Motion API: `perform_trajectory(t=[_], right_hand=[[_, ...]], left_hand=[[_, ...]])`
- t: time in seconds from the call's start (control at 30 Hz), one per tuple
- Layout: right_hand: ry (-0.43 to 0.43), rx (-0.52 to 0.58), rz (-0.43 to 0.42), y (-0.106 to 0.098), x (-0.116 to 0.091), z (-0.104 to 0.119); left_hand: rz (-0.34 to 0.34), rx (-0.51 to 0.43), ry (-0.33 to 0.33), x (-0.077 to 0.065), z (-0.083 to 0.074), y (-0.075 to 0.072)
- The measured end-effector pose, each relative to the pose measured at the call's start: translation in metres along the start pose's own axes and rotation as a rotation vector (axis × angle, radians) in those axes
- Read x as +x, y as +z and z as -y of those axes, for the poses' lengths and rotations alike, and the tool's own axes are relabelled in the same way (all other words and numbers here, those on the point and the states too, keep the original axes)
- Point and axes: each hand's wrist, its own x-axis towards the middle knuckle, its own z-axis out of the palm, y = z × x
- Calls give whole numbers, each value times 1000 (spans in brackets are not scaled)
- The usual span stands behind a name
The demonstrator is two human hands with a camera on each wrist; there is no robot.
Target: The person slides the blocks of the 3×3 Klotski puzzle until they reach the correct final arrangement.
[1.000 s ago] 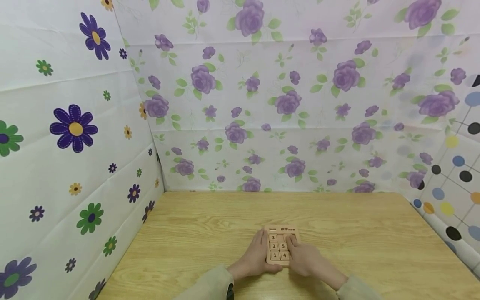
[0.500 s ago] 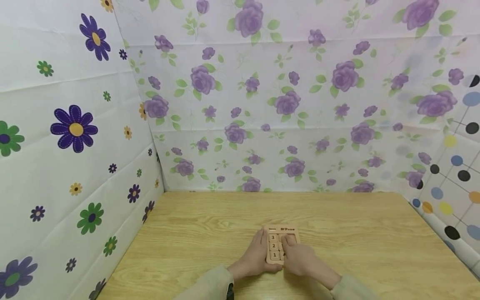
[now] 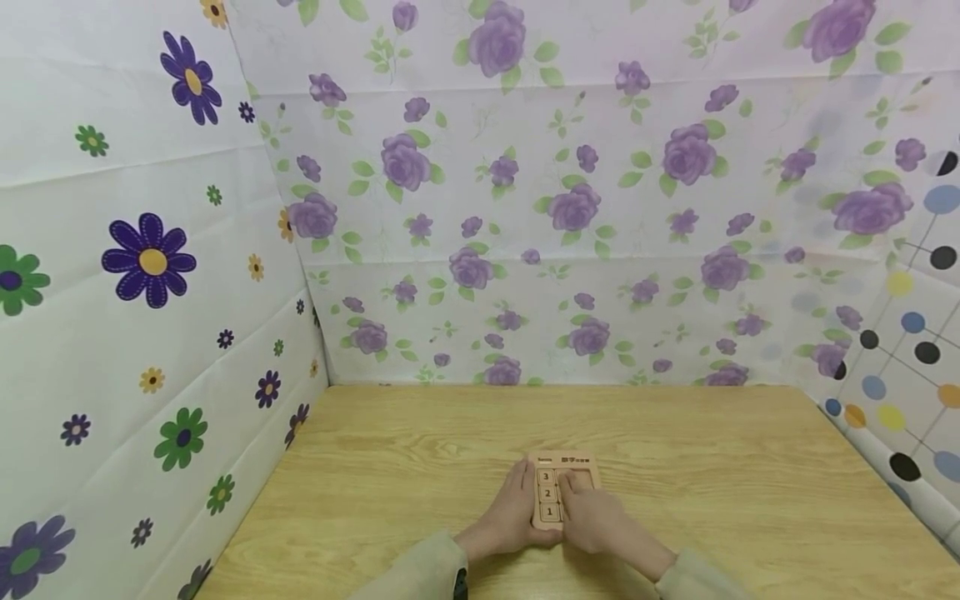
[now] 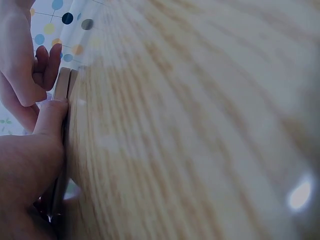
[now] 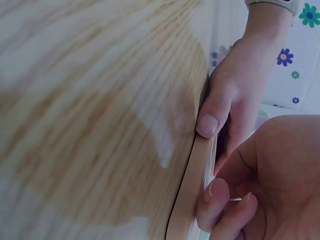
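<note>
A wooden number slide puzzle point(image 3: 553, 459) lies flat on the table, with tiles 3, 2 and 1 down its left column. My left hand point(image 3: 512, 512) grips its left side, fingers along that side and thumb at the near edge; the right wrist view shows that thumb point(image 5: 209, 122) against the rim. Two extended fingertips of my right hand point(image 3: 596, 518) touch the top row near the middle. Other fingers of this hand point(image 5: 235, 212) are bent beside the near edge. The hand hides the middle and lower right tiles; a bare recess shows at the top right.
The wood-grain table point(image 3: 420, 442) extends around the puzzle on all sides. A purple-rose cloth point(image 3: 480, 208) hangs behind it, a daisy-print cloth point(image 3: 150, 350) at left and a dotted cloth point(image 3: 900, 367) at right.
My right hand has moved left over the puzzle, now covering the 5 and 4 tiles. The gap beside tile 3 is gone, and a recess shows at the top right. The left hand stays put.
</note>
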Motion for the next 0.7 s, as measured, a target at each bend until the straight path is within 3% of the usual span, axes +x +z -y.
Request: perform_trajectory(t=[0.43, 0.7], right_hand=[[-69, 45, -22, 3, -4, -8], [-54, 25, -47, 4, -10, -12]], left_hand=[[33, -49, -4, -2, -2, -4], [13, -49, 0, -3, -2, -3]])
